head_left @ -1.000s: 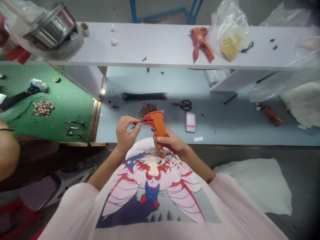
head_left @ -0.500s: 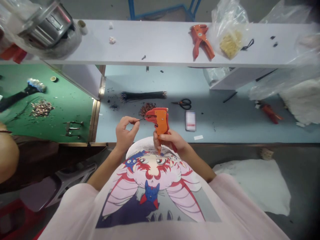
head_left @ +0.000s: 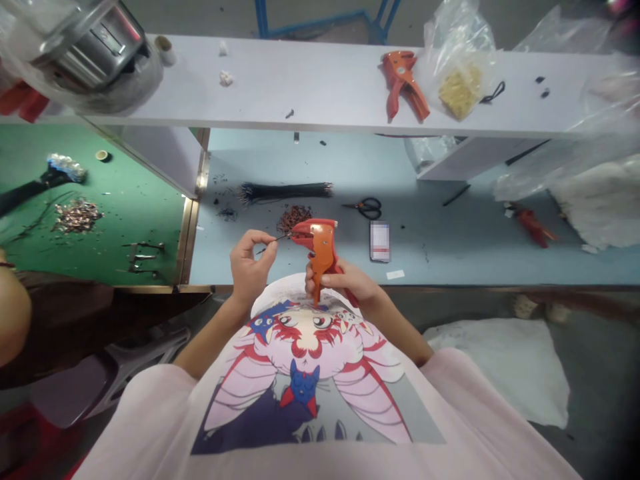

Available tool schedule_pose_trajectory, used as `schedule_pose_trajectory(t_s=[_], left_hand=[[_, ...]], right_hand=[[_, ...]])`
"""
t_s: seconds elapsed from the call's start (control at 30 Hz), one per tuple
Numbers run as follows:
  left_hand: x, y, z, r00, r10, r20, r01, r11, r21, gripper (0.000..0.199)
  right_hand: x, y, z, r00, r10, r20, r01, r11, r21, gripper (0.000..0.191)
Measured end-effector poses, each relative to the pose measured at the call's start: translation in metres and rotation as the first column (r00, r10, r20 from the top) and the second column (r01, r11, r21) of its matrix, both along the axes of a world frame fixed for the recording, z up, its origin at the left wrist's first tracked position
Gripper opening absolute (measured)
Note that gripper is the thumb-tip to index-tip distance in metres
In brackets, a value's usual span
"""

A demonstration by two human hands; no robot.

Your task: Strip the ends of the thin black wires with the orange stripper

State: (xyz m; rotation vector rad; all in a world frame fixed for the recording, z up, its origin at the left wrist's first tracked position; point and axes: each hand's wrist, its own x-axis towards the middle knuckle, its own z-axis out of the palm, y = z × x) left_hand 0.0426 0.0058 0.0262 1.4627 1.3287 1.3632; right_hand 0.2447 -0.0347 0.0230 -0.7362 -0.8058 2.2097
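My left hand (head_left: 249, 265) pinches a thin black wire (head_left: 275, 238) between thumb and fingertips. The wire's far end reaches the jaws of an orange wire stripper (head_left: 323, 250). My right hand (head_left: 340, 280) grips that stripper's handle, with the tool standing nearly upright in front of my chest. A bundle of long black wires (head_left: 285, 193) lies on the pale blue bench (head_left: 410, 250) beyond the hands, and a small heap of cut wire pieces (head_left: 293, 217) sits just in front of it.
Black-handled scissors (head_left: 369, 208) and a phone (head_left: 380, 241) lie on the bench. A white shelf (head_left: 280, 93) above holds a second orange stripper (head_left: 403, 85) and a plastic bag (head_left: 460, 80). A neighbouring green bench (head_left: 125, 233) and a co-worker's arm (head_left: 10, 313) are at left.
The stripper has turned from tilted to nearly upright, and my left hand has brought the wire into its jaws. Both hands keep their hold, and the view has shifted slightly.
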Motion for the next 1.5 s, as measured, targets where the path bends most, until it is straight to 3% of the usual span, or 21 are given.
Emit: schedule_pose_trajectory(t_s=[0.23,0.83,1.5], left_hand=[[-0.0022,-0.002,0.0022,0.996,-0.066,-0.061,0.07,0.995,0.065,0.001],[-0.003,-0.0035,0.0081,0.987,-0.094,-0.134,0.098,0.995,0.022,0.004],[-0.0036,-0.005,0.0081,0.992,-0.099,-0.077,0.098,0.995,-0.014,0.004]], right_hand=[[-0.0035,0.0008,0.0023,0.998,0.055,-0.011,-0.055,0.998,0.001,0.034],[-0.0052,0.0012,-0.0047,0.994,0.108,0.002,-0.108,0.991,0.075,0.031],[-0.0061,0.0036,-0.003,0.986,0.154,0.06,-0.162,0.974,0.161,0.029]])
